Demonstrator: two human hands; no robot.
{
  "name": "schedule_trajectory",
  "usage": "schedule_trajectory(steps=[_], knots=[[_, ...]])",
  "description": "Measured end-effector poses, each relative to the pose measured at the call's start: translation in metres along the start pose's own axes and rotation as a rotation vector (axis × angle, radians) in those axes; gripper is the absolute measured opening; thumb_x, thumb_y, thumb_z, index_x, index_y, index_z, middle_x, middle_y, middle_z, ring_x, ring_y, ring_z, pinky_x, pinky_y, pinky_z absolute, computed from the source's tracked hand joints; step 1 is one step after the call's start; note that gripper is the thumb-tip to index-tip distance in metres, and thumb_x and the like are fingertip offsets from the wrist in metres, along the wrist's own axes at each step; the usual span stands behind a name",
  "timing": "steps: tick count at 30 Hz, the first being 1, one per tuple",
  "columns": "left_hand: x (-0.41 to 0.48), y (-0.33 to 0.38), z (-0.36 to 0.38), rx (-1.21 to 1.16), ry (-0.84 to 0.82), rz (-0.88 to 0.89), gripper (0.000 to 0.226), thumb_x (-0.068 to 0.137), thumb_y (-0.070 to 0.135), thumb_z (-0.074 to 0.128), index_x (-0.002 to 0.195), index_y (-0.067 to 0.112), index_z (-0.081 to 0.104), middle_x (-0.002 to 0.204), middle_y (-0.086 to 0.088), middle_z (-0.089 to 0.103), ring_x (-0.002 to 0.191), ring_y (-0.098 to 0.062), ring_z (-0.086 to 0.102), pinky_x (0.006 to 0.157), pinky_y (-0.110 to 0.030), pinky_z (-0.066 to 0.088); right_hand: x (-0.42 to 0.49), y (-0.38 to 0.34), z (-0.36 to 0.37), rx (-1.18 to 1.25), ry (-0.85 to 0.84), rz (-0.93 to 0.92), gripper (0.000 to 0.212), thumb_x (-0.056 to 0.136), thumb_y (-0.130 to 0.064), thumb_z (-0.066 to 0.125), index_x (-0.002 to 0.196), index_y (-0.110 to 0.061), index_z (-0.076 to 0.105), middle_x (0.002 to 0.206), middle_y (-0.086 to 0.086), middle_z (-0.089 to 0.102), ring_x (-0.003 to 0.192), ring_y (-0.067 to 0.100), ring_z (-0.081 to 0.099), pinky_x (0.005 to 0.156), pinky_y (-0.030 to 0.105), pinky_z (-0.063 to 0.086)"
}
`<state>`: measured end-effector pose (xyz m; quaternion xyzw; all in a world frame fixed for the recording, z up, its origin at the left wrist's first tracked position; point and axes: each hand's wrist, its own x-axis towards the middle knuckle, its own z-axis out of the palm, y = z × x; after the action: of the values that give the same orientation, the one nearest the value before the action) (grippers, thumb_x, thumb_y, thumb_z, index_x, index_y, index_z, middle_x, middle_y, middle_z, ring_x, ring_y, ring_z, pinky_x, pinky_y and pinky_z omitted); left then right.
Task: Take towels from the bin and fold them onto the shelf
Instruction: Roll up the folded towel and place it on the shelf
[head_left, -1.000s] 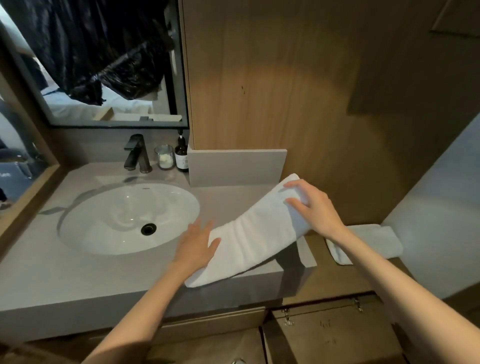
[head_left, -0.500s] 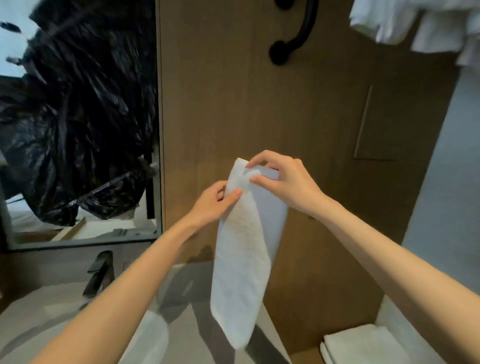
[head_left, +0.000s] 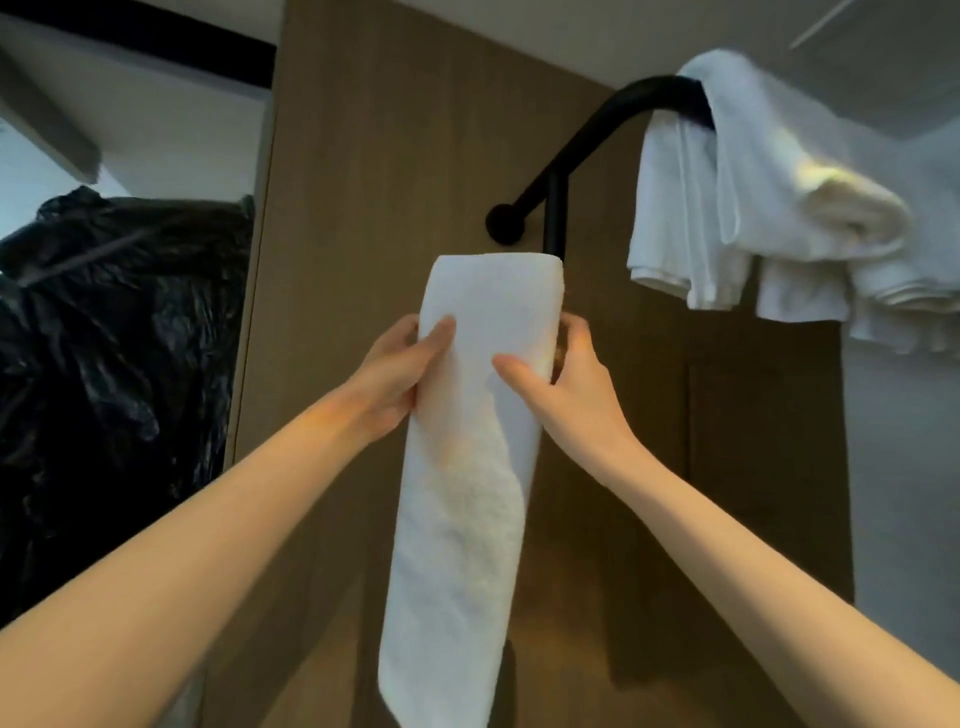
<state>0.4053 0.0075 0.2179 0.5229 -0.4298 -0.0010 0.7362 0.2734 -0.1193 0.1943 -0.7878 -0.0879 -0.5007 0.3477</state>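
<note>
"White terry is what we see first: the towel (head_left: 467, 493), folded into a long narrow strip, hangs upright in mid-air at the middle of our view."

"And we have both hands on it?"

"We do. Our left hand (head_left: 395, 379) grips its left edge near the top, thumb laid on the front and fingers gone round the back. Our right hand (head_left: 571, 395) pinches the right edge at about the same height, thumb on the front and fingers curled behind (only their tips show past the edge)."

"Where does the top of it sit?"

"Its rounded upper end rises above both our hands and covers the foot of the black rail (head_left: 555, 213) fixed to the wood panel (head_left: 389, 156). Whether cloth touches metal there, we cannot tell. The lower end hangs free close to the bottom of our view, in front of the same panel."

"Anything on the rail itself?"

"Up to our right, where it bends over, other white towels (head_left: 691, 218) are draped across it in a loose bundle, well apart from the one we hold."

"And at the sides?"

"On our left, beside the panel, we see crumpled black plastic (head_left: 114, 338). On the far right stands a plain grey wall (head_left: 904, 493)."
</note>
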Motion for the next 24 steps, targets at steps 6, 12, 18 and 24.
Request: schedule_trajectory(steps=[6, 12, 18, 24], knots=[[0.073, 0.033, 0.017, 0.065, 0.096, 0.184, 0.044, 0.092, 0.038, 0.062, 0.125, 0.011, 0.051, 0.120, -0.006, 0.064, 0.108, -0.024, 0.064, 0.094, -0.045, 0.053, 0.054, 0.010, 0.003, -0.090, 0.175, -0.081, 0.030, 0.094, -0.034, 0.060, 0.117, -0.016, 0.063, 0.110, -0.004, 0.069, 0.096, 0.009, 0.066, 0.081, 0.027, 0.057], [0.067, 0.038, 0.025, 0.434, 0.247, 0.514, 0.058, 0.089, 0.042, 0.064, 0.137, 0.046, 0.031, 0.141, 0.001, 0.029, 0.131, -0.022, 0.034, 0.108, -0.048, 0.038, 0.106, -0.002, 0.002, -0.085, 0.325, -0.214, 0.009, 0.091, -0.029, 0.066, 0.089, -0.021, 0.066, 0.077, -0.015, 0.064, 0.070, -0.006, 0.062, 0.055, 0.006, 0.046], [0.013, 0.023, 0.039, 0.615, 0.045, 0.452, 0.089, 0.066, 0.063, 0.060, 0.143, 0.054, 0.018, 0.155, 0.017, 0.020, 0.137, -0.005, 0.024, 0.110, -0.041, 0.032, 0.128, -0.017, 0.005, -0.060, 0.340, -0.173, 0.018, 0.088, -0.030, 0.067, 0.097, -0.017, 0.059, 0.084, -0.009, 0.058, 0.071, -0.001, 0.056, 0.050, 0.003, 0.040], [0.016, 0.035, 0.036, 0.700, -0.025, 0.392, 0.105, 0.074, 0.032, 0.076, 0.149, 0.047, 0.004, 0.150, 0.012, 0.032, 0.114, -0.008, 0.051, 0.079, -0.018, 0.049, 0.135, -0.036, -0.002, 0.128, 0.090, -0.004, 0.026, 0.085, -0.028, 0.069, 0.096, -0.011, 0.054, 0.090, 0.003, 0.063, 0.079, 0.017, 0.064, 0.054, 0.025, 0.049]])
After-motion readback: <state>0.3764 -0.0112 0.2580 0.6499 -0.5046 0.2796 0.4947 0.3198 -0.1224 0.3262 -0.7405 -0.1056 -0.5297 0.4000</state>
